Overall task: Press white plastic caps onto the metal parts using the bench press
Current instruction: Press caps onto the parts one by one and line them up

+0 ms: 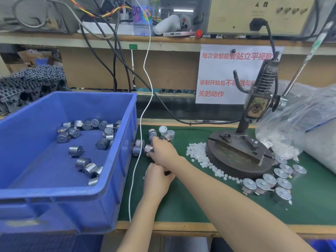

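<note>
While the right hand (pixel 163 151) lies stretched across the green desk (pixel 181 206) toward the blue bin (pixel 116 179), its fingers (pixel 154 140) curl among the loose metal parts (pixel 164 135) scattered just beside the bin wall. The thumb and fingers seem to pinch one metal part (pixel 148 148), which lies on its side, not upright. The left hand (pixel 156 180) sits directly at 6 o'clock from the right hand and touches its wrist. Its fingers are curled, but whether they hold anything I cannot tell.

What matters next is the way to the bench press (pixel 241 148). Its round base stands at about 3 o'clock from the pinched part and well apart from it, with the heap of white plastic caps (pixel 198 153) between them, against the base's 9 o'clock edge. The right hand is the nearer one to the press, and the lever (pixel 300 70) rises on that side too, toward 1 o'clock. I judge that the part must be turned so its shaft stands upright before it goes on the fixture.

Capped parts (pixel 272 180) stand in a cluster at 5 o'clock from the base. More metal parts wait in the bin.
</note>
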